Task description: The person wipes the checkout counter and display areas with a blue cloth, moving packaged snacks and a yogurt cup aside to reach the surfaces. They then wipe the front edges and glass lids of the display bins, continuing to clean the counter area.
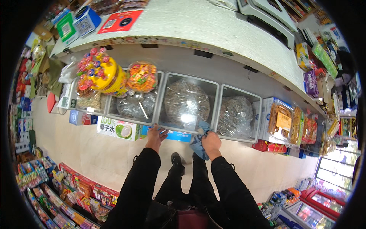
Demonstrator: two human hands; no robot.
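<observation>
My right hand (212, 143) is closed around a crumpled blue cloth (198, 146). Part of the cloth lies against the front rim of the middle clear plastic bin (164, 94), near its right corner. At that bin's front left corner is my left hand (155, 138), fingers apart and fingertips at the rim. Inside the middle bin sits a large clear plastic bag of brown dried goods (186, 100). The right-hand bin (258, 114) contains a similar bag (236, 114). In the left-hand bin (131, 118), a metal scoop (143, 110) rests on clear plastic wrapping.
A yellow lollipop tub (114, 77) and a jar of wrapped candy (142, 76) stand on the left bins. Behind runs a pale counter (183, 25). Packaged snacks (281, 117) sit at right. Cartons (118, 128) lie below the bins. Stocked shelves (71, 197) are at lower left.
</observation>
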